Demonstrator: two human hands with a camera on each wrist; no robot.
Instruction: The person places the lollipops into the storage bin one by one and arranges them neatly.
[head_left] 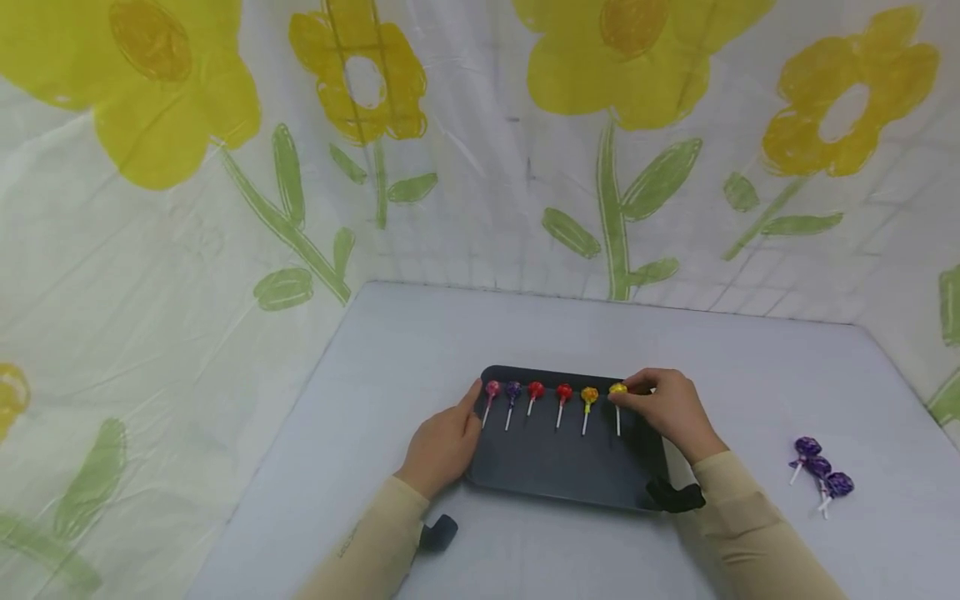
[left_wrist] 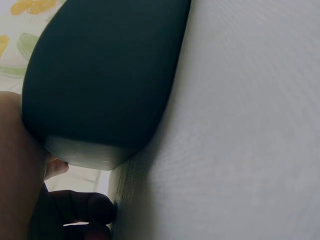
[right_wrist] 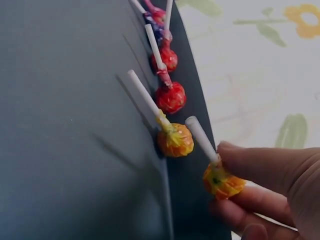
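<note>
A dark rectangular tray (head_left: 555, 475) lies on the table, with a row of lollipops along its far side. From the left come a pink lollipop (head_left: 492, 389), a purple lollipop (head_left: 513, 390), two red ones and an orange-yellow lollipop (head_left: 589, 395). At the row's right end, my right hand (head_left: 675, 408) pinches a yellow lollipop (right_wrist: 223, 184) between thumb and fingers, its white stick pointing toward me. My left hand (head_left: 444, 446) grips the tray's left edge; in the left wrist view its fingertips (left_wrist: 102, 209) show below the tray's dark side (left_wrist: 105, 75).
Three purple lollipops (head_left: 819, 467) lie together on the white table (head_left: 750, 383), right of the tray. A flower-printed curtain (head_left: 465, 200) hangs behind and beside the table. Dark wrist-worn pieces (head_left: 675, 495) show near both wrists, the right one overlapping the tray's near corner.
</note>
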